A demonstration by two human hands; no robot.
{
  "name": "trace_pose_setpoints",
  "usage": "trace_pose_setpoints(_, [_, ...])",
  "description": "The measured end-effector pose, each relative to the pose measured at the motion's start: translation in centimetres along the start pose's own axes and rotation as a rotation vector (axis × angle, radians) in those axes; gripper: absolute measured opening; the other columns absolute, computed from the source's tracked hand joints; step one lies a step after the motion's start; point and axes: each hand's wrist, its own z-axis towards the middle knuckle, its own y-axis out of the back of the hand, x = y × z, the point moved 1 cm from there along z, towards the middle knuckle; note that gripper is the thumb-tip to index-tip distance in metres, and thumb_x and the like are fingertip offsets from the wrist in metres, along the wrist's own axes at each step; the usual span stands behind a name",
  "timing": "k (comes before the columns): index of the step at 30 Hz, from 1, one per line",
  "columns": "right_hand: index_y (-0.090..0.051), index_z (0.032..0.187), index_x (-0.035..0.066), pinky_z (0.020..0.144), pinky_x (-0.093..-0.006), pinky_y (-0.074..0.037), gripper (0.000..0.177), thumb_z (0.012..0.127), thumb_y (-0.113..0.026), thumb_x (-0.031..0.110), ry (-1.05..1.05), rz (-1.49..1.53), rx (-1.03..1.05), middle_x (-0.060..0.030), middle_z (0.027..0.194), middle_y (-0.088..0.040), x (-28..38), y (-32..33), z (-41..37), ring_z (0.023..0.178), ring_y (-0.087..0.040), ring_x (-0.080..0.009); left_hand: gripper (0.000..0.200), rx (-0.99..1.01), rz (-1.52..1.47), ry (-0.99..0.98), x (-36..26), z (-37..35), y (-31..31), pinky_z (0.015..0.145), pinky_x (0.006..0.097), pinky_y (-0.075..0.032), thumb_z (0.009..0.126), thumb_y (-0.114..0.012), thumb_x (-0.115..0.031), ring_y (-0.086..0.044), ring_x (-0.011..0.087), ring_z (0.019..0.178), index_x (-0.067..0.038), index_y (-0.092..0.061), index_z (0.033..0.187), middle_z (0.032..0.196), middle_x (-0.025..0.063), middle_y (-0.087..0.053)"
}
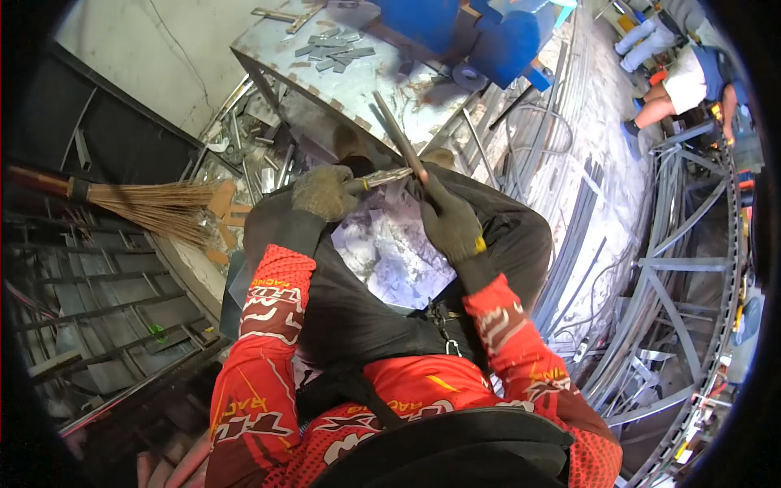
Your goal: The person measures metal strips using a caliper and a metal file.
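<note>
My left hand (324, 193), in a worn knitted glove, is closed around the handle end of a pair of pliers (385, 177), whose metal jaws point right. My right hand (451, 224), gloved too, is wrapped round the lower end of a long metal rod (396, 132) that slants up and to the left. The tip of the pliers meets or nearly meets the rod beside my right hand; whether they grip it I cannot tell. Both hands are above my lap, between my bent knees.
Ahead stands a metal table (390, 106) with flat metal pieces (332, 50) and a blue machine (504, 37). A broom (150, 203) lies at the left. Steel bars (569, 236) and a frame (683, 264) are at the right. Another person (687, 81) is at the upper right.
</note>
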Motion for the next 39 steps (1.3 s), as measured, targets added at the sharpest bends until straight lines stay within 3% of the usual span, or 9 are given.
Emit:
trace_pose_setpoints(2, [-0.058, 0.147, 0.022, 0.08, -0.0531, -0.057, 0.049, 0.098, -0.062, 0.026, 0.173, 0.069, -0.085, -0.0261, 0.102, -0.073, 0.1, -1.2, 3.1, 0.093, -0.07, -0.0471, 0.031, 0.048, -0.048, 0.072, -0.2, -0.1, 0.2, 0.088, 0.0508, -0.057, 0.075, -0.078, -0.034, -0.072, 0.0395, 0.101, -0.016, -0.08, 0.101, 0.101, 0.0182, -0.076])
trace_pose_setpoints(11, [-0.055, 0.152, 0.024, 0.084, -0.0508, -0.058, 0.061, 0.093, -0.068, 0.018, 0.025, 0.037, -0.088, -0.0248, 0.105, -0.074, -2.5, 1.2, -10.2, 0.096, -0.073, -0.0443, 0.031, -0.009, -0.035, -0.004, 1.0, 0.4, -1.1, 0.087, 0.0517, -0.057, 0.076, -0.076, -0.033, -0.072, 0.0404, 0.1, -0.016, -0.078, 0.102, 0.1, 0.019, -0.075])
trace_pose_setpoints(20, [-0.05, 0.155, 0.021, 0.083, -0.0533, -0.056, 0.06, 0.096, -0.061, 0.023, 0.168, 0.062, -0.047, -0.0272, 0.102, -0.073, 0.6, 0.3, 4.5, 0.096, -0.07, -0.0482, 0.038, 0.057, 0.019, 0.053, -0.1, -0.3, -0.1, 0.093, 0.0509, -0.057, 0.076, -0.074, -0.032, -0.071, 0.0401, 0.105, -0.017, -0.077, 0.112, 0.109, 0.0183, -0.076])
trace_pose_setpoints(24, [-0.049, 0.155, 0.018, 0.085, -0.0526, -0.056, 0.06, 0.097, -0.061, 0.024, 0.203, 0.149, -0.158, -0.0299, 0.11, -0.072, -1.1, 0.8, 2.8, 0.1, -0.07, -0.0492, 0.041, -0.01, 0.036, 0.018, 1.1, -0.4, -0.6, 0.094, 0.0507, -0.056, 0.077, -0.075, -0.032, -0.071, 0.04, 0.106, -0.016, -0.076, 0.115, 0.11, 0.0182, -0.076])
trace_pose_setpoints(30, [-0.048, 0.156, 0.008, 0.093, -0.0447, -0.057, 0.062, 0.098, -0.064, 0.021, -0.03, 0.212, -0.166, -0.0308, 0.125, -0.069, -4.5, 1.5, -4.7, 0.113, -0.069, -0.0468, 0.038, 0.028, -0.107, 0.002, 2.0, -0.7, -0.8, 0.094, 0.0513, -0.055, 0.078, -0.074, -0.033, -0.07, 0.0412, 0.107, -0.012, -0.075, 0.111, 0.109, 0.0198, -0.075])
trace_pose_setpoints(33, [-0.047, 0.157, 0.006, 0.092, -0.0421, -0.057, 0.063, 0.097, -0.065, 0.016, -0.027, 0.243, -0.225, -0.0298, 0.124, -0.07, -5.1, 1.3, -5.3, 0.113, -0.071, -0.0441, 0.034, 0.004, -0.052, -0.136, 2.4, 0.0, -1.4, 0.093, 0.052, -0.054, 0.08, -0.073, -0.03, -0.069, 0.0428, 0.105, -0.01, -0.075, 0.108, 0.106, 0.0216, -0.073])
trace_pose_setpoints(36, [-0.048, 0.156, 0.006, 0.091, -0.0419, -0.057, 0.062, 0.096, -0.066, 0.013, 0.127, 0.291, -0.307, -0.029, 0.124, -0.071, -4.5, 1.1, -5.2, 0.112, -0.072, -0.0432, 0.035, 0.201, -0.251, -0.1, 1.5, -0.8, -0.6, 0.093, 0.0516, -0.053, 0.083, -0.073, -0.03, -0.067, 0.0442, 0.104, -0.008, -0.072, 0.11, 0.106, 0.0219, -0.072])
trace_pose_setpoints(38, [-0.051, 0.154, 0.004, 0.094, -0.0332, -0.054, 0.061, 0.096, -0.069, 0.007, 0.006, 0.314, -0.215, -0.0224, 0.121, -0.074, -4.0, 1.0, -5.4, 0.109, -0.072, -0.0206, 0.037, 0.195, -0.419, -0.265, 2.0, -1.2, -2.0, 0.094, 0.0486, -0.052, 0.088, -0.071, -0.03, -0.065, 0.0429, 0.106, -0.006, -0.068, 0.116, 0.11, 0.0211, -0.07])
trace_pose_setpoints(39, [-0.051, 0.154, 0.004, 0.094, -0.0332, -0.054, 0.061, 0.096, -0.069, 0.007, 0.002, 0.317, -0.213, -0.0224, 0.121, -0.074, -4.0, 0.8, -5.5, 0.109, -0.072, -0.0206, 0.037, 0.199, -0.418, -0.262, 1.5, -1.5, -2.0, 0.094, 0.0486, -0.052, 0.088, -0.071, -0.03, -0.065, 0.0429, 0.106, -0.006, -0.068, 0.116, 0.11, 0.0211, -0.07])
